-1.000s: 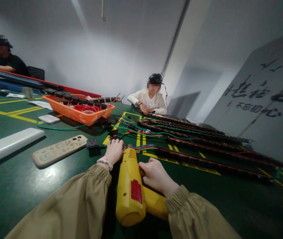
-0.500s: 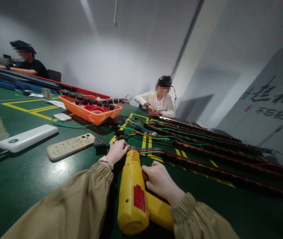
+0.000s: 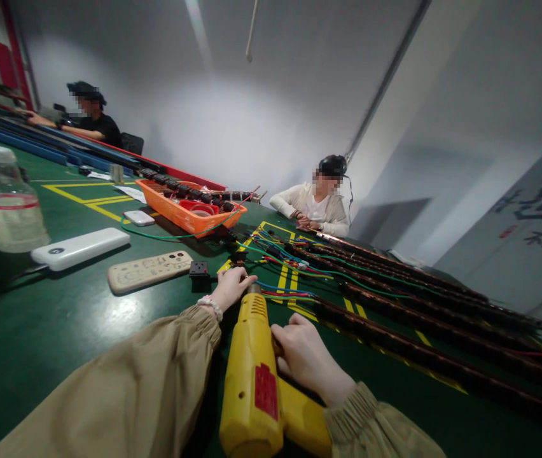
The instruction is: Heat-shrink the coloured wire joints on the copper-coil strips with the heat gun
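Note:
A yellow heat gun [image 3: 247, 375] with a red label points away from me, its metal nozzle close to the fingers of my left hand. My right hand [image 3: 306, 350] is wrapped round its handle from the right. Just past the nozzle, my left hand [image 3: 230, 289] has its fingers closed at the ends of thin coloured wires [image 3: 285, 294]; the exact pinch is partly hidden. Those wires run from a long dark wrapped harness [image 3: 395, 356] lying to the right. Beside my left hand stands a small black block [image 3: 199, 270], and a black connector [image 3: 238, 257] lies beyond it.
An orange basket [image 3: 185, 216] holds dark parts. To the left lie a patterned phone [image 3: 149, 272], a white power bank [image 3: 83, 247], a white case [image 3: 140, 218] and a jar [image 3: 11, 203]. Several more harnesses [image 3: 423, 280] stretch rightward. One co-worker [image 3: 316, 203] sits opposite, another [image 3: 102, 130] far left.
My view has shifted left, bringing the jar fully into sight. Both hands and the heat gun keep nearly the same places relative to each other.

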`<control>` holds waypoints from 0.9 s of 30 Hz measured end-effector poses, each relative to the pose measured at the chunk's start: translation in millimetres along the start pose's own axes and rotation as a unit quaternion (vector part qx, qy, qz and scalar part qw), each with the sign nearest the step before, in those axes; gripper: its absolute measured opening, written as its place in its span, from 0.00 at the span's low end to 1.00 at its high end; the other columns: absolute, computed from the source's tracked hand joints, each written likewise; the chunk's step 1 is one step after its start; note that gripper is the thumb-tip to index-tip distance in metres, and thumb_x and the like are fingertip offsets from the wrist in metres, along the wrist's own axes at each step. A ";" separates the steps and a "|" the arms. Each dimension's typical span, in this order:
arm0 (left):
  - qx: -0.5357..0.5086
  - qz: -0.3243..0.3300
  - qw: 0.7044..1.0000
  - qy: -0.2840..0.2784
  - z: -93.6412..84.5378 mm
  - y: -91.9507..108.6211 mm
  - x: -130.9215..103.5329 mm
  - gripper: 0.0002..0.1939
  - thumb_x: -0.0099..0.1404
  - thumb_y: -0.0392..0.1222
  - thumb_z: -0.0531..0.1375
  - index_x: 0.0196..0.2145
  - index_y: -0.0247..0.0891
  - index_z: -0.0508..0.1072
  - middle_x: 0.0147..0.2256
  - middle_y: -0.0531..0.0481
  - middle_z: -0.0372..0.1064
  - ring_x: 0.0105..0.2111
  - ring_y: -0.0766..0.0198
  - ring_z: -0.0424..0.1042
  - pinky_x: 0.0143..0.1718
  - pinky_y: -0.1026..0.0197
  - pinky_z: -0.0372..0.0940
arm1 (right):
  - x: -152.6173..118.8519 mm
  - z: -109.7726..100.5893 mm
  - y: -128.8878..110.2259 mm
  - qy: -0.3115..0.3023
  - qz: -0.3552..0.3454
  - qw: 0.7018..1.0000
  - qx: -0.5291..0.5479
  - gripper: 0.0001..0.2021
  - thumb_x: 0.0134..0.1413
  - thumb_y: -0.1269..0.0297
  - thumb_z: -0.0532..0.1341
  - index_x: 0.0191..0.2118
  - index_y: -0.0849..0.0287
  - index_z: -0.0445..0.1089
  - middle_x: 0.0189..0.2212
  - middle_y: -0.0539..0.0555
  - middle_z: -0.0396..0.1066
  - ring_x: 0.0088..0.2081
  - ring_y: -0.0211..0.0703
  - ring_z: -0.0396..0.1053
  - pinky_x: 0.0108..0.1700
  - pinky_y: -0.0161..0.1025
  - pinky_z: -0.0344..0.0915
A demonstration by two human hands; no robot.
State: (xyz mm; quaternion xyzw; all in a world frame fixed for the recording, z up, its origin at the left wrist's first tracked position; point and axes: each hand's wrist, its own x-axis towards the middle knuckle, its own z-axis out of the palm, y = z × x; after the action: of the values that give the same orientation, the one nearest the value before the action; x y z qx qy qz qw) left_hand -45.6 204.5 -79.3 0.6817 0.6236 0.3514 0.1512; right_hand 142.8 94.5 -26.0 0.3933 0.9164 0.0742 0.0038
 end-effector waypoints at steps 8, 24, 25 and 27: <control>-0.016 0.029 0.999 0.040 -5.5 6.8 -3.4 0.19 0.65 0.47 0.48 0.22 0.36 0.65 0.27 0.53 0.67 0.32 0.66 0.65 0.39 0.61 0.53 | 9.9 8.2 18.8 0.036 -0.027 0.999 -0.018 0.03 0.41 0.70 0.55 0.27 0.60 0.62 0.22 0.52 0.69 0.24 0.38 0.61 0.41 0.37 0.53; -0.170 0.083 0.971 0.143 -2.6 2.1 -5.2 0.19 0.64 0.50 0.48 0.21 0.36 0.60 0.23 0.54 0.58 0.25 0.70 0.57 0.29 0.66 0.51 | 0.4 5.0 23.0 0.046 -0.025 0.999 -0.003 0.01 0.44 0.70 0.55 0.27 0.59 0.62 0.23 0.50 0.67 0.25 0.38 0.59 0.39 0.36 0.51; -0.167 0.077 0.973 0.137 -2.8 2.3 -6.1 0.19 0.64 0.51 0.48 0.21 0.36 0.61 0.23 0.54 0.58 0.25 0.70 0.57 0.28 0.66 0.50 | -1.1 4.5 24.0 0.044 -0.021 0.999 0.001 0.01 0.44 0.70 0.54 0.27 0.59 0.62 0.24 0.50 0.68 0.25 0.38 0.59 0.39 0.36 0.51; -0.155 0.055 0.979 0.117 -4.3 3.4 -8.3 0.19 0.64 0.52 0.48 0.22 0.37 0.62 0.22 0.55 0.57 0.24 0.70 0.56 0.27 0.66 0.49 | -4.5 3.6 26.1 0.041 -0.012 0.999 0.006 0.01 0.45 0.70 0.54 0.27 0.59 0.61 0.23 0.50 0.67 0.25 0.38 0.59 0.39 0.36 0.52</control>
State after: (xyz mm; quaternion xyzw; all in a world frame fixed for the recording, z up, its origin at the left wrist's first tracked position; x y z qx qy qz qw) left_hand -45.6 195.0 -76.4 0.6372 0.5363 0.5294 0.1613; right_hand 164.9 109.5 -26.1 0.3793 0.9207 0.0849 -0.0357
